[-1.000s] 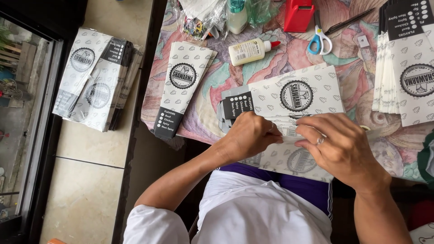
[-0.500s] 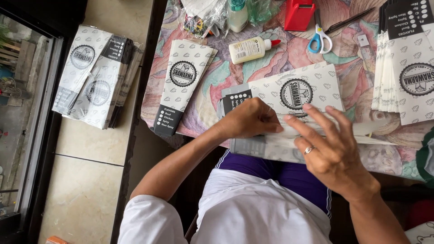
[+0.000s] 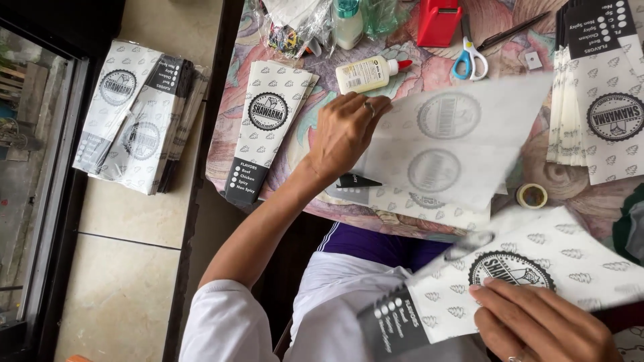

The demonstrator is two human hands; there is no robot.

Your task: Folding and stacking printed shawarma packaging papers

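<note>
Thin translucent paper sheet pressed flat on the patterned bench by the left hand, printed paper bag held low by the right hand, grip closed on its edge

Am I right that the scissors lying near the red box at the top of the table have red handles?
Not quite: the head view shows the scissors with blue handles, not red. They do lie at the top of the table, just right of the red box and beside the glue bottle.
</note>
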